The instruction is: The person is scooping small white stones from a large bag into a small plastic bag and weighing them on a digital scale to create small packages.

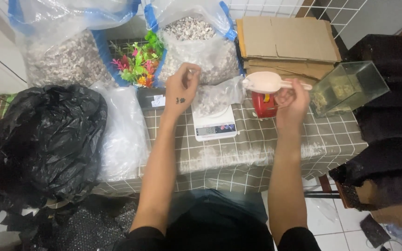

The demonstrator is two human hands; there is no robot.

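A small clear bag (215, 96) of pebbles sits on a white scale (214, 124) near the middle of the table (257, 144), toward its far edge. The left hand (182, 88) hangs just above the bag's left side, fingers bent and pinched together at the tips; something small may be between them, but I cannot tell what. The right hand (291, 100) is closed around the handle of a pink scoop (266, 82), which is held level, its bowl pointing left over the right side of the bag. I cannot see if the scoop has pebbles inside.

Under the scoop, just right of the scale, stands a small red thing (264, 106). Further right, at the far right corner of the table, a glass tank (347, 86) lies tilted. Behind the scale stands a big open sack (201, 46) full of pebbles, with blue edges. To its left are colourful plastic plants (138, 62), and then a second sack (66, 56) of pebbles at the far left. Flat cardboard (287, 44) leans behind the scoop.

On the left part of the table lies a white plastic bag (124, 132), and a large black bag (47, 144) hangs over the left edge. The table has a checked cloth, grey-brown with white lines.
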